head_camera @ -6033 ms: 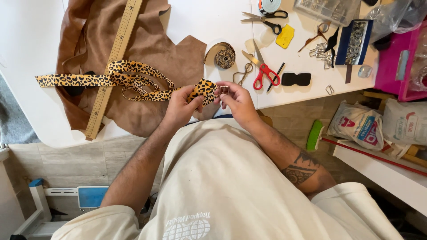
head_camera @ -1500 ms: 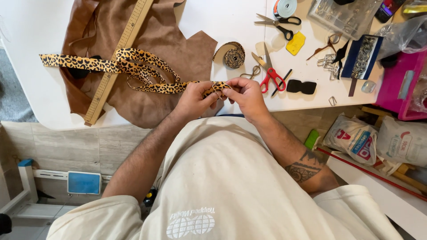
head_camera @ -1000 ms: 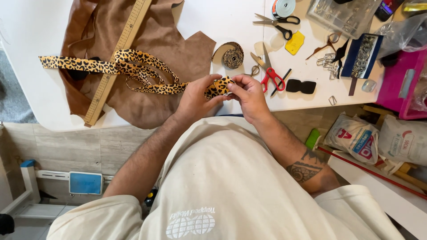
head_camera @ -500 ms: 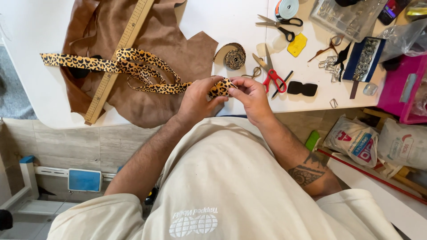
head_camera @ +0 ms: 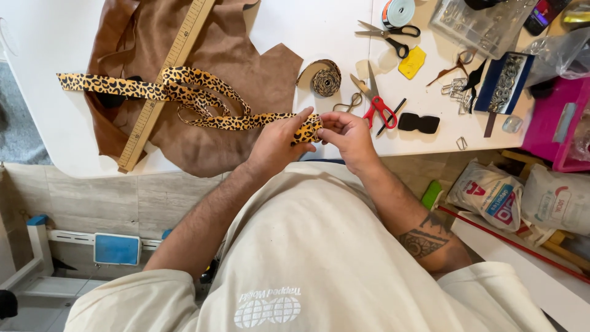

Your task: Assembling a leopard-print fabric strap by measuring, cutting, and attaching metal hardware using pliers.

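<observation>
Both hands have drifted slightly right. Left hand (head_camera: 279, 140) and right hand (head_camera: 347, 136) pinch the leopard-print strap (head_camera: 236, 122) end above the counter (head_camera: 332, 31) edge; a loose pinch could let the fold spring open.

A cream short-sleeved T-shirt (head_camera: 319, 246) with a white globe print near the hem; both forearms bare; a dark patterned tattoo (head_camera: 424, 237) on the right forearm.

- Left hand (head_camera: 278, 142) sits at eleven o'clock from the chest, forearm bare, index finger stretched straight, thumb pinching beneath.
- Right hand (head_camera: 350, 136) meets it from one o'clock, fingers (head_camera: 327, 123) curled closed, tattooed forearm bent.
</observation>
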